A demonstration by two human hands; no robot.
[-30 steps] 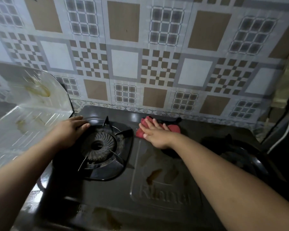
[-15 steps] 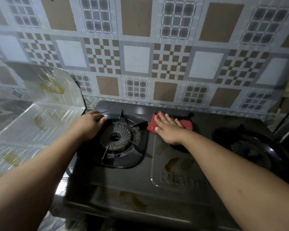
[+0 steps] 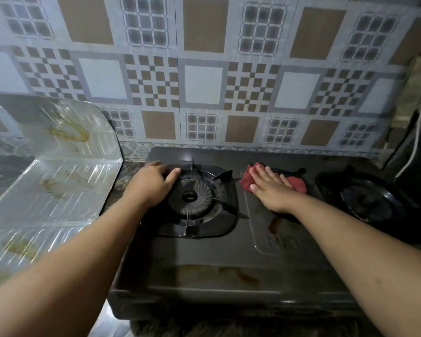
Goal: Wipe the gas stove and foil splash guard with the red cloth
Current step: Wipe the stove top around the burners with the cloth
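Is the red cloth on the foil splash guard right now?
No, the red cloth lies on the stove top under the right hand, away from the foil splash guard.

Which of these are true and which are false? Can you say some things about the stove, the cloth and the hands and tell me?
1. The right hand lies flat on the red cloth. True.
2. The red cloth lies on the foil splash guard. False: it lies on the gas stove, between the two burners.
3. The left hand rests at the left burner. True.
4. The foil splash guard is spotless. False: it has brownish stains.
5. A pot sits on the left burner. False: nothing sits on it.
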